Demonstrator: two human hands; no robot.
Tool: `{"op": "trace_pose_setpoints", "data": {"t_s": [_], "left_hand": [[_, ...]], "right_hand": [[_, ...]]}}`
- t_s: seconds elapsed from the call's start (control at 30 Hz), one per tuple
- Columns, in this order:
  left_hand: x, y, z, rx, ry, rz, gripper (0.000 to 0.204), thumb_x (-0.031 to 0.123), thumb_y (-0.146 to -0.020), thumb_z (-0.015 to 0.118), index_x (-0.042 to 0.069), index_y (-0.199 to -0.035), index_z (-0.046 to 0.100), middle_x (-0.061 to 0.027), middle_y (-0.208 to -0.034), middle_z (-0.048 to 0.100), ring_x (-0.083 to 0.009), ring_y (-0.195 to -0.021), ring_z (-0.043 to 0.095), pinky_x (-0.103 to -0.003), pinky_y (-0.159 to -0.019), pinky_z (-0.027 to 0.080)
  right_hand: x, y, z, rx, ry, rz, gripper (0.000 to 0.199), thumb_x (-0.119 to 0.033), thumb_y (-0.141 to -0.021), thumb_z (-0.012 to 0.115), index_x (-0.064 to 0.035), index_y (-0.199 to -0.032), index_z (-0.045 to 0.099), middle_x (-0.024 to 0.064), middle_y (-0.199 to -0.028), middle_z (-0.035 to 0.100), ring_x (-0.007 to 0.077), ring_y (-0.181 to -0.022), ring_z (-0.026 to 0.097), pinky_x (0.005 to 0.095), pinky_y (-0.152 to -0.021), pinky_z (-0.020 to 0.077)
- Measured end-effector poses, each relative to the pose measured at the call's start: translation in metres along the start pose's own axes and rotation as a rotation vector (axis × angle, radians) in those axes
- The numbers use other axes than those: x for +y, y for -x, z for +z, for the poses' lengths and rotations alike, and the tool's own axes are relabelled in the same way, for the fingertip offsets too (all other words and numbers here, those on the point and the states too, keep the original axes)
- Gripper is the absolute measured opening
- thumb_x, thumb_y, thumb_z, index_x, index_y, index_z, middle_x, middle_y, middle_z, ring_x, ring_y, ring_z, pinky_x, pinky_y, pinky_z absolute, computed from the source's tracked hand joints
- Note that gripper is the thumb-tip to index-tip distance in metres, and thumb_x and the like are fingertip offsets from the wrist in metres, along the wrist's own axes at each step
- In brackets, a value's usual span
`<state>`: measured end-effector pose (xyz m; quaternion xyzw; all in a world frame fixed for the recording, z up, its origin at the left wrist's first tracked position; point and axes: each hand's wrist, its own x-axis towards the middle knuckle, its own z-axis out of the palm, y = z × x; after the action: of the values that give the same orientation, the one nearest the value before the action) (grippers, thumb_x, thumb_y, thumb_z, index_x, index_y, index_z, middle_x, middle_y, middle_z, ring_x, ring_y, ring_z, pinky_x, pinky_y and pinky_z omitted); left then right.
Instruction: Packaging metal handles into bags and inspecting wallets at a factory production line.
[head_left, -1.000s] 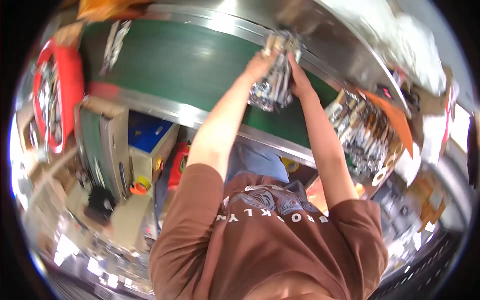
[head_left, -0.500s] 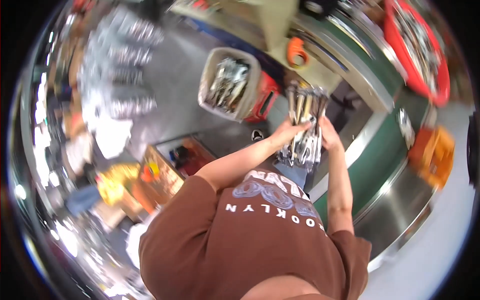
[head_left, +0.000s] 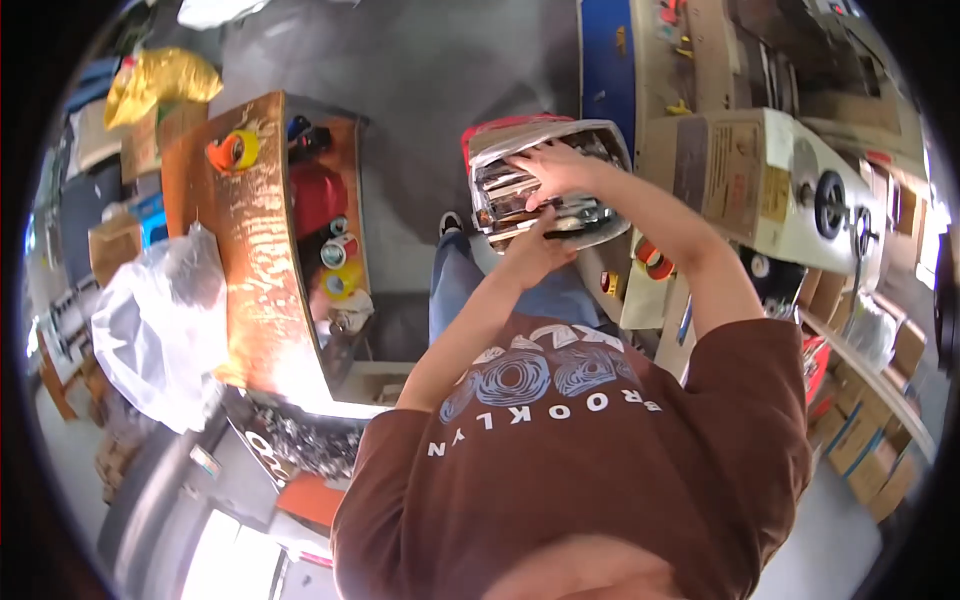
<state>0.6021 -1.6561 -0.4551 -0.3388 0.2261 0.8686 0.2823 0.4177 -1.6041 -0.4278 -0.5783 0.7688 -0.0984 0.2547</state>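
Note:
Long, narrow metal tools (head_left: 497, 190), several of them, lie side by side in a bin (head_left: 612, 140) lined with pale plastic in front of me; their exact kind is hard to make out. My right hand (head_left: 560, 172) reaches over from the right and rests on the tools, fingers stretched out and apart. On the near side, my left hand (head_left: 535, 250) has its fingers bent around the near part of the tools, partly hiding them. Both hands are inside or at the rim of the bin.
To the left stands a worn wooden cabinet (head_left: 240, 270) with tape rolls (head_left: 340, 250) on its shelf. A clear plastic bag (head_left: 165, 320) hangs by its side. At right is a pale machine (head_left: 790, 190) with a black handwheel (head_left: 830, 200). An orange tape roll (head_left: 655, 260) lies beside the bin.
My view has turned right, and I now face the bin. The bundle of metal tools that both hands held in the air beside the bench is now down in the bin. My right hand's fingers have spread.

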Motion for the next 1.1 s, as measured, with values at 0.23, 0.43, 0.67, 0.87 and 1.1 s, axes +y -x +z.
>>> {"op": "trace_pose_setpoints", "data": {"t_s": [0.23, 0.43, 0.67, 0.87, 1.1], "left_hand": [[0.045, 0.033, -0.081, 0.850, -0.417, 0.600, 0.053, 0.045, -0.089, 0.039, 0.001, -0.115, 0.052, -0.0111, -0.110, 0.058, -0.0185, -0.094, 0.054, -0.031, -0.082, 0.043], [-0.027, -0.100, -0.194, 0.673, -0.365, 0.778, 0.061, 0.035, -0.088, 0.043, 0.000, -0.134, 0.023, -0.0196, -0.128, 0.041, -0.0377, -0.119, 0.037, -0.042, -0.100, 0.030], [0.074, -0.007, -0.035, 1.126, -1.151, 0.458, 0.024, 0.024, -0.081, 0.053, 0.003, -0.092, 0.052, -0.0223, -0.087, 0.061, -0.0418, -0.078, 0.058, -0.048, -0.070, 0.047], [0.158, 0.044, 0.057, 1.151, -1.718, 0.654, 0.048, 0.036, -0.074, 0.064, 0.009, -0.111, 0.050, -0.0173, -0.123, 0.046, -0.0335, -0.112, 0.043, -0.042, -0.090, 0.038], [0.157, -0.054, 0.049, 0.576, -1.930, 0.429, 0.058, 0.034, -0.071, 0.068, 0.006, -0.117, 0.046, -0.0138, -0.120, 0.047, -0.0300, -0.112, 0.044, -0.042, -0.088, 0.041]], "right_hand": [[-0.052, 0.070, -0.051, 0.155, 0.098, 0.156, 0.106, -0.057, -0.049, 0.071, -0.0069, -0.133, 0.030, 0.0167, -0.135, 0.031, 0.0334, -0.128, 0.024, 0.0536, -0.103, 0.0168], [-0.052, 0.053, -0.011, 0.020, 0.183, 0.092, 0.118, -0.043, -0.044, 0.081, -0.0130, -0.139, 0.017, 0.0167, -0.143, 0.014, 0.0371, -0.132, 0.011, 0.0604, -0.102, 0.0122], [0.001, 0.059, 0.037, -0.088, 0.392, 0.290, 0.116, -0.049, -0.050, 0.076, -0.0159, -0.141, 0.010, 0.0179, -0.143, 0.012, 0.0389, -0.131, 0.014, 0.0627, -0.098, 0.0180], [0.000, 0.060, 0.016, -0.037, 0.171, 0.307, 0.087, -0.034, -0.070, 0.067, -0.0097, -0.138, 0.019, 0.0186, -0.143, 0.015, 0.0384, -0.132, 0.013, 0.0571, -0.102, 0.0142], [-0.035, 0.146, 0.000, 0.130, -0.168, 0.135, 0.047, -0.019, -0.067, 0.072, -0.0038, -0.109, 0.057, 0.0160, -0.135, 0.033, 0.0345, -0.131, 0.020, 0.0464, -0.105, 0.0190]]}}
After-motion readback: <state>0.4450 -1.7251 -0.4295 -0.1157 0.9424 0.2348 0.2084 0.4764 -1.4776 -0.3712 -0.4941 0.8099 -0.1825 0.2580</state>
